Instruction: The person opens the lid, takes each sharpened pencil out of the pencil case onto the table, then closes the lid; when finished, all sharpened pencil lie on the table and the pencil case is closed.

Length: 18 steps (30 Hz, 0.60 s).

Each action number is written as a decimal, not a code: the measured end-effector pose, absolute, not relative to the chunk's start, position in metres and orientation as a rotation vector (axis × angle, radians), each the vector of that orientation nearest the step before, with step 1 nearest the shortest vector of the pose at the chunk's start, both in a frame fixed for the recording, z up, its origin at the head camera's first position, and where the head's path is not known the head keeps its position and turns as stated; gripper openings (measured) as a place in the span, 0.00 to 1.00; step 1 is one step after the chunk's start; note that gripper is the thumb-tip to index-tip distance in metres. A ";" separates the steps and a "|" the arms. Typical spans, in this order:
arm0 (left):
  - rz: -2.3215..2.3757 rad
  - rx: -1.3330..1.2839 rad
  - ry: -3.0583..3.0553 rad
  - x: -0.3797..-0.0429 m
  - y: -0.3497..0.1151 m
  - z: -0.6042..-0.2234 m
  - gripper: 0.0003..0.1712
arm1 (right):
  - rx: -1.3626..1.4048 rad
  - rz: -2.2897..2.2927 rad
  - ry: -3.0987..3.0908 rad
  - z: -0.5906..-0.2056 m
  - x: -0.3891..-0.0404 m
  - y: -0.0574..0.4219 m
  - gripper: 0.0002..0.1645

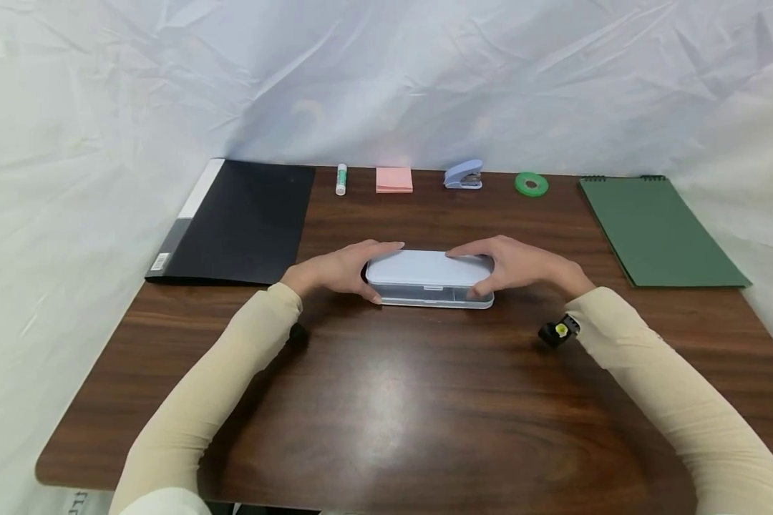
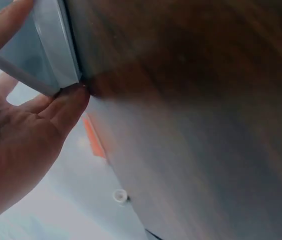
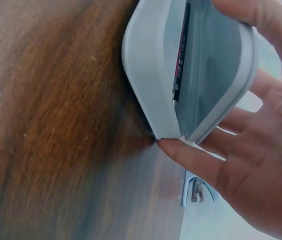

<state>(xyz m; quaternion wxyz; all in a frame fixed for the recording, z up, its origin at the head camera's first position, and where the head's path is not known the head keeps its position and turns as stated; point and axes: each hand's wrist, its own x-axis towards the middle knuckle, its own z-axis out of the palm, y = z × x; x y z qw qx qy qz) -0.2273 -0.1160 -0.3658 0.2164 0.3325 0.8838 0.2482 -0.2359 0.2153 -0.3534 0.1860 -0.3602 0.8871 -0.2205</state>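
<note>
A white pencil case (image 1: 429,267) lies lengthwise at the middle of the table, its long side facing me. Its lid (image 3: 241,75) stands ajar, with a wedge-shaped gap at the front. Through that gap in the right wrist view shows a dark pencil-like stick (image 3: 182,55) with small lettering. My left hand (image 1: 338,272) grips the case's left end, thumb at the front and fingers over the top and back. At the right end my right hand (image 1: 522,265) holds it likewise, thumb on the lid's front edge. The fingers behind the case are partly hidden in the head view.
Along the back of the table (image 1: 386,443) are a glue stick (image 1: 341,179), pink sticky notes (image 1: 394,180), a lilac stapler (image 1: 464,174) and a green tape roll (image 1: 531,184). A black folder (image 1: 245,222) lies left, a green spiral pad (image 1: 663,232) right. White sheeting (image 1: 386,79) hangs behind.
</note>
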 end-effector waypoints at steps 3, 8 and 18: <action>0.707 0.876 2.441 -0.228 -0.119 -0.366 0.62 | -0.990 -0.686 2.487 -0.355 -0.239 0.219 0.43; 0.701 0.778 2.464 -0.227 -0.121 -0.365 0.65 | -0.876 -0.835 2.428 -0.356 -0.244 0.223 0.40; 0.779 0.613 2.548 -0.222 -0.120 -0.367 0.77 | -0.661 -1.009 2.376 -0.351 -0.255 0.224 0.36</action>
